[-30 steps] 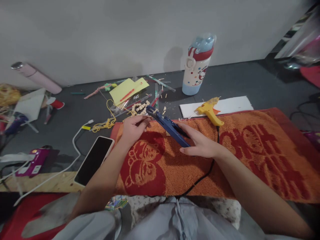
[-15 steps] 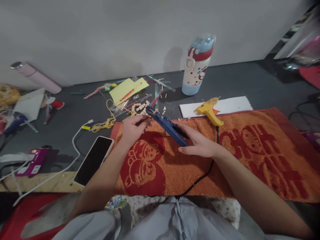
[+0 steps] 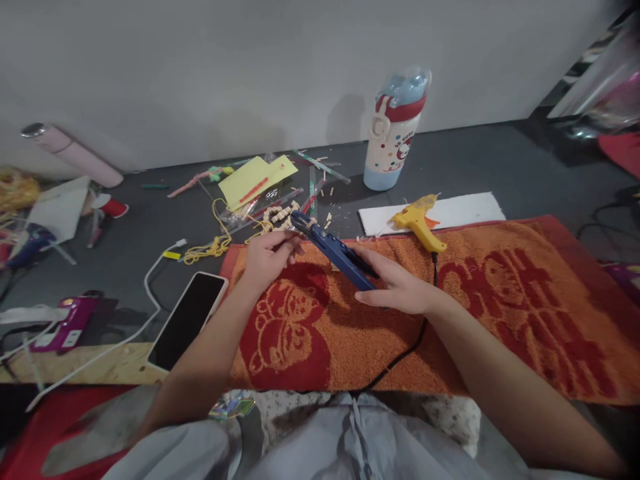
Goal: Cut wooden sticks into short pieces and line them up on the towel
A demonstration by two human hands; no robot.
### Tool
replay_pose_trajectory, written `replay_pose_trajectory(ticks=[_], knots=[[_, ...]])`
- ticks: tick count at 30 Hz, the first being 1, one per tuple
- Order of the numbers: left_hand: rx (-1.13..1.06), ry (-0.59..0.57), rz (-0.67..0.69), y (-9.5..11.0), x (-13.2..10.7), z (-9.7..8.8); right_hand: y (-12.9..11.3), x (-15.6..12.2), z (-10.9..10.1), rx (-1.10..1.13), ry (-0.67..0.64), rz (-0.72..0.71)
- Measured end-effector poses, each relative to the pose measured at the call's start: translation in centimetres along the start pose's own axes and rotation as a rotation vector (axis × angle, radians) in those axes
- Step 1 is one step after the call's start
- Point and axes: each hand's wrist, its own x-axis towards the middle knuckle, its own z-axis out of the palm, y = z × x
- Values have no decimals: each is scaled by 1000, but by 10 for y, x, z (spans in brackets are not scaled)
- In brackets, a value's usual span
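Observation:
My right hand (image 3: 397,283) grips the handles of blue pliers (image 3: 330,248), whose jaws point up and left over an orange and red towel (image 3: 500,293). My left hand (image 3: 267,257) is closed in a pinch right at the jaws, holding something small that I cannot make out. Small wooden pieces (image 3: 280,215) lie scattered just beyond the pliers' tip.
A yellow glue gun (image 3: 417,221) lies on a white strip (image 3: 465,208), its black cord running toward me. A child's water bottle (image 3: 395,133) stands at the back. A phone (image 3: 189,319), white cable, yellow paper (image 3: 255,179) and a purple tool (image 3: 67,323) lie at the left.
The right hand and pliers have shifted very slightly to the left; the left hand stays pinched at the jaws.

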Motion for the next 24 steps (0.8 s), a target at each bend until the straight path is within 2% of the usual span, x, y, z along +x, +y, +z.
replay_pose_trajectory(ticks=[8, 24], knots=[[51, -23, 39, 2, -1, -1, -1, 1, -2, 19, -24, 51], [184, -54, 67, 2, -1, -4, 0, 3, 0, -28, -15, 16]])
